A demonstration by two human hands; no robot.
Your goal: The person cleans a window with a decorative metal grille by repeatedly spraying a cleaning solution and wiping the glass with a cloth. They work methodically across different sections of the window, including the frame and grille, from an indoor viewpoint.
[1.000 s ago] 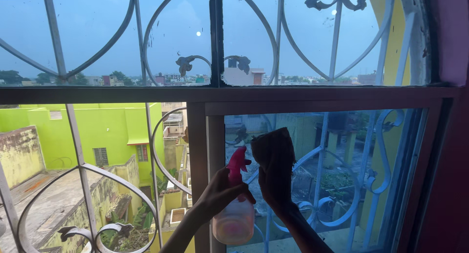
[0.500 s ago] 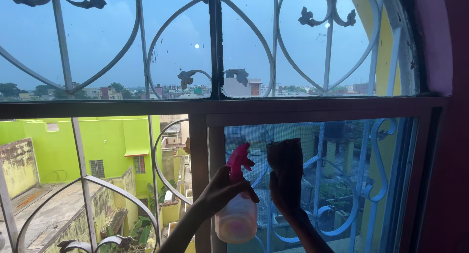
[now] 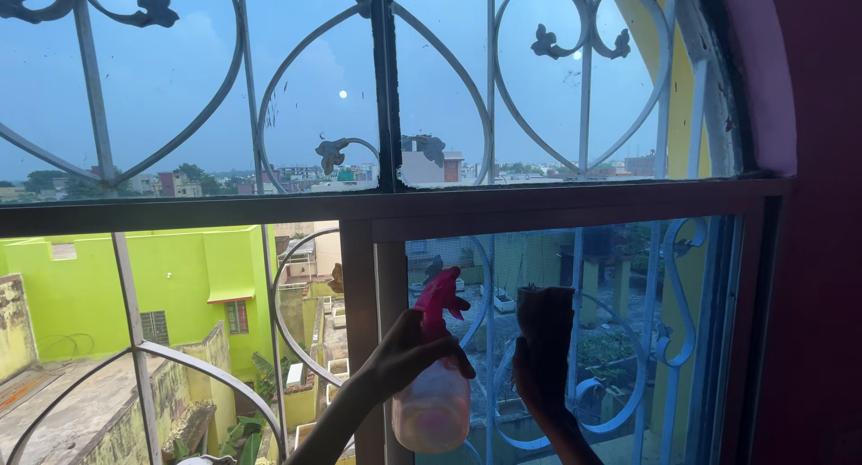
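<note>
My left hand (image 3: 406,355) grips a clear spray bottle (image 3: 435,402) with a pink trigger head, held up in front of the lower right window pane (image 3: 628,339). My right hand (image 3: 537,386) holds a dark cloth (image 3: 544,320) flat against that pane, just right of the bottle. Both hands are low in the head view, and my forearms run off the bottom edge.
A dark window frame (image 3: 575,200) crosses the middle, with a vertical post (image 3: 364,321) left of the bottle. Curled metal grille bars (image 3: 278,276) stand outside the glass. A dark red wall (image 3: 813,250) borders the right. Green buildings lie outside.
The view has tilted upward, so both hands sit lower in the picture. The cloth has slid down the pane a little while the bottle stays beside it.
</note>
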